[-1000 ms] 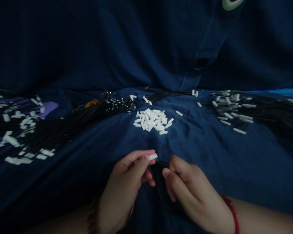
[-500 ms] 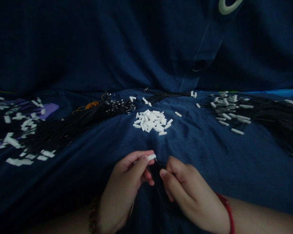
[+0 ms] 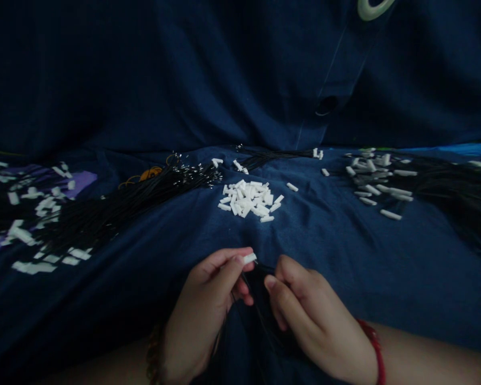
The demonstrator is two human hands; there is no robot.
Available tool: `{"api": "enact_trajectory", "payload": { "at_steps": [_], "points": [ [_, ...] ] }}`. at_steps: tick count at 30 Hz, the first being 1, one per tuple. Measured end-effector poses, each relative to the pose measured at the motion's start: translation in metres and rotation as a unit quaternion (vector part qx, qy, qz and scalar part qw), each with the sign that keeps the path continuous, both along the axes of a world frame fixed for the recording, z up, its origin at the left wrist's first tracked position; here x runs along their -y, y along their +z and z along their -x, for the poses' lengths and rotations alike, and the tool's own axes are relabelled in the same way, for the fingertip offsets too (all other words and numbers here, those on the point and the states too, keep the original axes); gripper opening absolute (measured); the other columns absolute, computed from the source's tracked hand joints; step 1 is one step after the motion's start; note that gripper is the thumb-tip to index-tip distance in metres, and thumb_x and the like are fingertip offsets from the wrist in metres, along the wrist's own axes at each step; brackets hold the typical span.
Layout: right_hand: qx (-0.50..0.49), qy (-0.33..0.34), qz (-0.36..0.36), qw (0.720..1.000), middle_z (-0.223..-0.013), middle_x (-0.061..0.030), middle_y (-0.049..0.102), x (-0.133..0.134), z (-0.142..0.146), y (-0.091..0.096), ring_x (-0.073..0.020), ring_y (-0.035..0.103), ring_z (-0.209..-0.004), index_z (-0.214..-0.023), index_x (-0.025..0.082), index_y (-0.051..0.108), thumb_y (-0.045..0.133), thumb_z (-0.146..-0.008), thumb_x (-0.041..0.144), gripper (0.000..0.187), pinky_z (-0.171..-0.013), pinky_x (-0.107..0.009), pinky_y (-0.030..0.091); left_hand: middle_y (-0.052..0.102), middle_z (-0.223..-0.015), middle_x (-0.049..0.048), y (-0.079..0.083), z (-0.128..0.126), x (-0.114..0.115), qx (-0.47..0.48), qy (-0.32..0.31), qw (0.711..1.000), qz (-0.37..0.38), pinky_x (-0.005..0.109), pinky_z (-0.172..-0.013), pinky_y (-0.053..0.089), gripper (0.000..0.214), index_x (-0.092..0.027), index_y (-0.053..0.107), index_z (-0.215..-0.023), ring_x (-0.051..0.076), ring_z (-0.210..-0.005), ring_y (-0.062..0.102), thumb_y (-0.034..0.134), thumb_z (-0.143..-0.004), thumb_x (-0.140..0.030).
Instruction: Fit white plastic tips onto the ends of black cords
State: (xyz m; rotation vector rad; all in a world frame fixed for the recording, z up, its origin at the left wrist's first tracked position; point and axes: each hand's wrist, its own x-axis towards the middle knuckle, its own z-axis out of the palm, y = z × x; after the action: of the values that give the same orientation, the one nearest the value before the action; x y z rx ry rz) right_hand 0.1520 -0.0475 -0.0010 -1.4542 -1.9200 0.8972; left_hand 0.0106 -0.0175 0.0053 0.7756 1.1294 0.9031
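White, rectangular plastic connector sits near centre, pinched by our left hand; our right hand grips thin black wire beside it, seemingly mid-insertion; next calls for steady aim.

Dim view. Blue cloth carries a faint central sheen and sinks to near-black at upper left; the white pile is brightest, and metal tips glint. Connectors at far left appear stretched and soft; held black wires lose detail in shadow.
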Motion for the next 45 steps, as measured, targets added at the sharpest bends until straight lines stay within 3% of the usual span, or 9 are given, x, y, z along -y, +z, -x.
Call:
{"api": "enact_trajectory", "payload": {
  "at_steps": [12, 24, 28, 33, 36, 38, 40, 43, 45],
  "points": [
    [-0.016, 0.012, 0.021, 1.000, -0.061, 0.0018, 0.051, -0.004, 0.002, 0.002, -0.0097, 0.047, -0.052, -0.074, 0.018, 0.044, 0.033, -0.090, 0.027, 0.021, -0.049, -0.020, 0.032, 0.061, -0.066, -0.0011, -0.005, 0.004, 0.001, -0.082, -0.049, 0.993, -0.068, 0.017, -0.051, 0.043, 0.020, -0.019, 0.063, -0.091, 0.008, -0.053, 0.053, 0.054, -0.078, -0.030],
    [-0.054, 0.013, 0.018, 0.998, -0.055, 0.0048, 0.051, -0.003, 0.000, -0.006, -0.0054, 0.049, -0.049, -0.070, 0.017, 0.048, 0.029, -0.093, 0.028, 0.032, -0.049, -0.016, 0.035, 0.058, -0.054, -0.0047, 0.001, 0.002, 0.003, -0.121, -0.072, 0.983, -0.118, 0.015, -0.047, 0.041, 0.014, -0.020, 0.066, -0.086, 0.006, -0.047, 0.052, 0.055, -0.078, -0.024],
    [-0.030, 0.018, -0.037, 0.999, -0.054, 0.0047, 0.049, -0.004, -0.002, -0.002, -0.0055, 0.046, -0.048, -0.068, 0.017, 0.046, 0.030, -0.093, 0.023, 0.030, -0.048, -0.017, 0.033, 0.061, -0.061, -0.0038, 0.001, 0.003, 0.001, -0.114, -0.067, 0.983, -0.126, 0.015, -0.048, 0.041, 0.015, -0.021, 0.066, -0.087, 0.006, -0.049, 0.052, 0.055, -0.078, -0.024],
    [0.035, 0.019, -0.182, 0.982, -0.068, 0.0001, 0.050, -0.006, -0.015, 0.003, -0.0122, 0.046, -0.061, -0.081, 0.016, 0.049, 0.050, -0.079, 0.018, 0.004, -0.057, -0.024, 0.034, 0.065, -0.078, -0.0005, 0.006, 0.008, -0.006, -0.054, -0.042, 0.995, -0.078, 0.015, -0.046, 0.039, 0.016, -0.020, 0.066, -0.089, 0.004, -0.050, 0.048, 0.055, -0.078, -0.024],
    [0.061, -0.003, -0.243, 0.968, -0.086, -0.0068, 0.051, -0.009, -0.026, 0.003, -0.0198, 0.045, -0.080, -0.094, 0.014, 0.051, 0.054, -0.074, 0.013, 0.020, -0.071, -0.034, 0.035, 0.064, -0.077, -0.0002, 0.012, 0.009, -0.011, -0.024, -0.025, 0.997, -0.066, 0.014, -0.045, 0.037, 0.017, -0.019, 0.066, -0.090, 0.003, -0.048, 0.046, 0.055, -0.077, -0.023],
    [0.048, 0.006, -0.225, 0.973, -0.100, -0.0104, 0.048, -0.015, -0.034, 0.003, -0.0247, 0.042, -0.095, -0.102, 0.014, 0.050, 0.051, -0.073, 0.008, 0.030, -0.081, -0.041, 0.033, 0.063, -0.077, 0.0002, 0.014, 0.010, -0.013, -0.011, -0.026, 0.998, -0.063, 0.015, -0.044, 0.037, 0.017, -0.018, 0.065, -0.091, 0.003, -0.047, 0.046, 0.055, -0.077, -0.023],
    [0.013, 0.052, -0.168, 0.984, -0.103, -0.0093, 0.050, -0.024, -0.042, 0.005, -0.0232, 0.044, -0.099, -0.104, 0.015, 0.048, 0.047, -0.073, 0.004, 0.033, -0.085, -0.042, 0.034, 0.062, -0.077, 0.0007, 0.015, 0.011, -0.014, -0.006, -0.032, 0.998, -0.054, 0.016, -0.044, 0.036, 0.018, -0.017, 0.065, -0.091, 0.004, -0.047, 0.044, 0.055, -0.077, -0.023],
    [-0.052, 0.133, -0.083, 0.986, -0.086, -0.0033, 0.058, -0.039, -0.052, 0.006, -0.0118, 0.056, -0.074, -0.104, 0.016, 0.041, 0.040, -0.082, 0.007, 0.024, -0.068, -0.027, 0.048, 0.062, -0.078, 0.0011, 0.013, 0.012, -0.015, -0.001, -0.038, 0.998, -0.042, 0.016, -0.044, 0.035, 0.019, -0.017, 0.065, -0.093, 0.003, -0.047, 0.042, 0.055, -0.077, -0.024],
    [-0.085, 0.154, -0.047, 0.983, -0.083, -0.0027, 0.060, -0.046, -0.057, 0.004, -0.0091, 0.057, -0.065, -0.108, 0.016, 0.034, 0.036, -0.087, 0.012, 0.022, -0.053, -0.018, 0.048, 0.061, -0.078, 0.0013, 0.012, 0.012, -0.016, -0.002, -0.042, 0.998, -0.039, 0.016, -0.043, 0.035, 0.020, -0.018, 0.064, -0.094, 0.003, -0.046, 0.041, 0.055, -0.078, -0.025]
  ]
}}
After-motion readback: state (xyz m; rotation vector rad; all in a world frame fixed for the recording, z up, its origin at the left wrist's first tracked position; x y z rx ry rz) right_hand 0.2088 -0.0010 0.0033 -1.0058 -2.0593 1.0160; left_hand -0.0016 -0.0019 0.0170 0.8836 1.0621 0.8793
